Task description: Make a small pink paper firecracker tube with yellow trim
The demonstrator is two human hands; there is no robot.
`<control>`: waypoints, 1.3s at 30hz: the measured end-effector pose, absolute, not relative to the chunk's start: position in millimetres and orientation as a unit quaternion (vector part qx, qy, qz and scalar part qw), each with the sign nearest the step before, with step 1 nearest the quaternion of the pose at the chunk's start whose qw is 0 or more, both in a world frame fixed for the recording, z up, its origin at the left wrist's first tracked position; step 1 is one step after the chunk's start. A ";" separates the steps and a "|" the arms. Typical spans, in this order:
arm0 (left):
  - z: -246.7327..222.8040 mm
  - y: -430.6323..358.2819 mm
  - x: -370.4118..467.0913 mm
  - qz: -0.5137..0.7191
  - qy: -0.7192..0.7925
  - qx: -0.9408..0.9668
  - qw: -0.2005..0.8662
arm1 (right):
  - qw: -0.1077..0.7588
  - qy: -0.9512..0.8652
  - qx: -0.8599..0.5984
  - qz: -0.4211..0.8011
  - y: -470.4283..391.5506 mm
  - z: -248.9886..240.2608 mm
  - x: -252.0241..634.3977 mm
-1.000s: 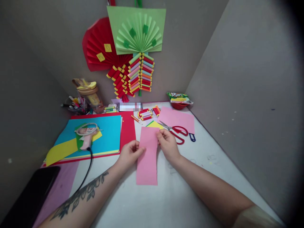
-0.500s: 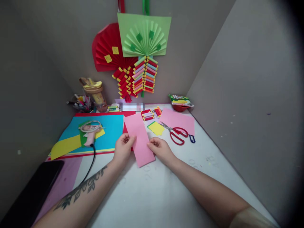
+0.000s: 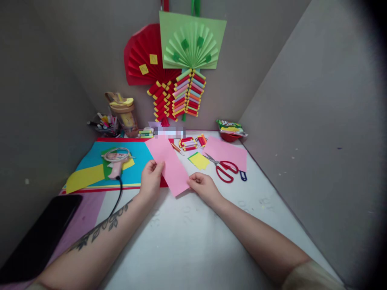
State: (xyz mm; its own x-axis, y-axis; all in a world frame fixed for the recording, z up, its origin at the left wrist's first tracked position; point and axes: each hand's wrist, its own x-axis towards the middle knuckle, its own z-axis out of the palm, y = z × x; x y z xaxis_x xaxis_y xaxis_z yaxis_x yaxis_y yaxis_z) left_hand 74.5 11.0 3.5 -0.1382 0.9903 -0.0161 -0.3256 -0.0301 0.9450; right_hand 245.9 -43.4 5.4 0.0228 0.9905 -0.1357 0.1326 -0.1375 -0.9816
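Note:
A long pink paper strip [image 3: 169, 163] is held tilted above the table, its top end leaning to the left. My left hand [image 3: 151, 177] pinches its left edge between thumb and fingers. At the lower right corner, my right hand [image 3: 203, 185] pinches the same strip. To the right lie red-handled scissors [image 3: 225, 169], partly over a larger pink sheet [image 3: 231, 152]. Yellow paper squares [image 3: 198, 160] rest between the strip and the scissors. Small red and lilac paper rolls [image 3: 188, 143] sit just behind them.
Blue and yellow sheets [image 3: 87, 157] at the left carry a pink glue gun [image 3: 115, 171] with a black cable. A black phone-like slab [image 3: 42, 237] lies front left. Behind are a cup [image 3: 127, 117], a pen holder [image 3: 105, 125] and a red bowl [image 3: 231, 137].
The pink strip has tilted further left at its top, and its lower end has moved up and away. My left hand has shifted slightly left and up. The whole view has shifted a little.

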 end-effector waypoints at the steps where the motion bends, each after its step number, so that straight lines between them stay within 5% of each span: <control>1: 3.1 11.6 74.7 0.611 0.443 0.375 0.538 | 0.435 -0.488 -0.569 0.499 -43.9 6.4 245.6; 17: 7.9 -1.8 84.6 0.566 0.409 0.406 0.590 | 0.403 -0.503 -0.590 0.487 -42.4 3.6 250.0; 22: 15.3 -0.7 83.2 0.585 0.417 0.397 0.571 | 0.256 -0.638 -0.591 0.422 -39.0 23.3 275.0; 28: 26.3 -3.9 81.6 0.604 0.406 0.401 0.556 | 0.032 -0.652 -0.755 0.056 -22.2 42.3 344.1; 32: 32.3 -8.5 82.5 0.609 0.403 0.424 0.536 | -0.055 -0.627 -0.773 0.075 -13.0 31.1 370.3; 39: 36.6 -13.2 83.9 0.584 0.399 0.441 0.552 | -0.059 -0.652 -0.746 0.117 -14.0 37.2 384.5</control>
